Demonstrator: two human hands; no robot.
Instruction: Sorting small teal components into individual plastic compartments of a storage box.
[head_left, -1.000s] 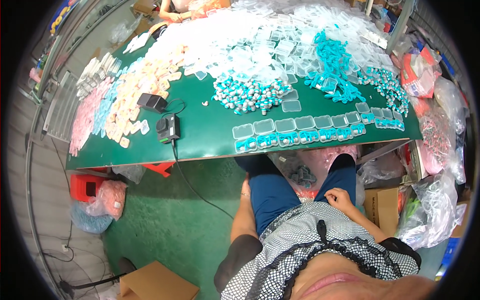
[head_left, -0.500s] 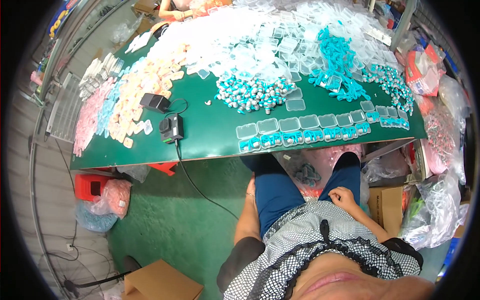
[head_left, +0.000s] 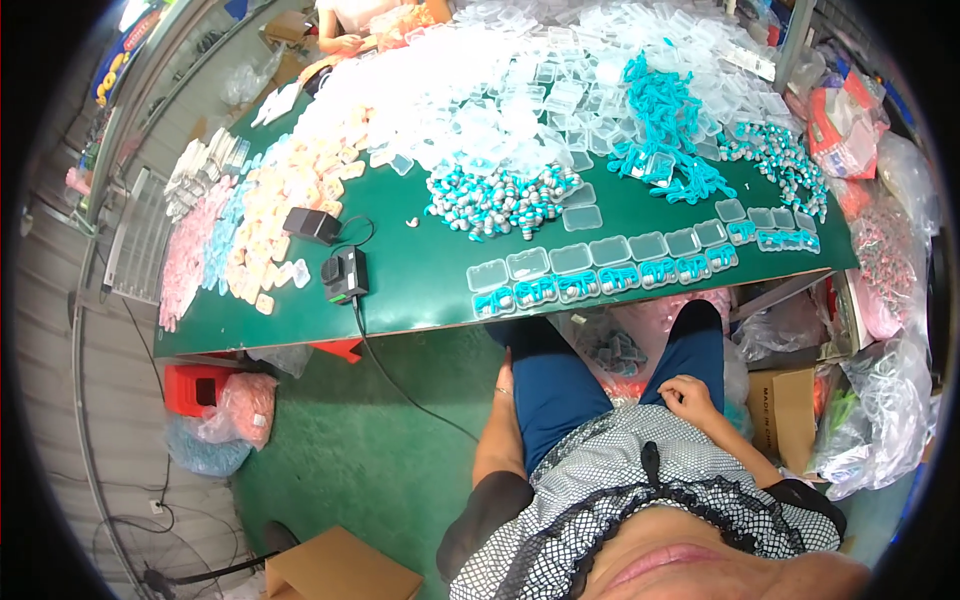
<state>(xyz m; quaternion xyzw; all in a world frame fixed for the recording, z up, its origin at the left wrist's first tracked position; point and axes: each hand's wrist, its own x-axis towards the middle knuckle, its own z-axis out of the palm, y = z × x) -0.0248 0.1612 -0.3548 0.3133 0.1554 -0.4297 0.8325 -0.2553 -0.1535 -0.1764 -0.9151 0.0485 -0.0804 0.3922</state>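
Observation:
My left hand (head_left: 506,373) lies against the outer side of my left thigh, under the table's front edge, with its fingers mostly hidden. On my right thigh rests my right hand (head_left: 688,397), its fingers curled in and nothing visible in them. Beyond my knees, a row of small clear plastic boxes (head_left: 577,287) stands along the table edge with lids up, holding teal cords and teal-and-grey capsule-shaped pieces. Behind them are a heap of the loose capsule-shaped pieces (head_left: 495,198) and a tangle of teal cords (head_left: 662,110). Neither hand touches these.
A black device (head_left: 345,273) with a cable stands on the green table (head_left: 420,290). Peach, blue and pink pieces (head_left: 285,200) are heaped leftward, clear boxes (head_left: 530,60) at the back. Another person's hand (head_left: 347,45) is at the far edge. Cardboard boxes (head_left: 340,565) flank me.
The view has tilted slightly, so the table sits a little differently in it. My hands stay in place on my legs. More of the person across the table shows.

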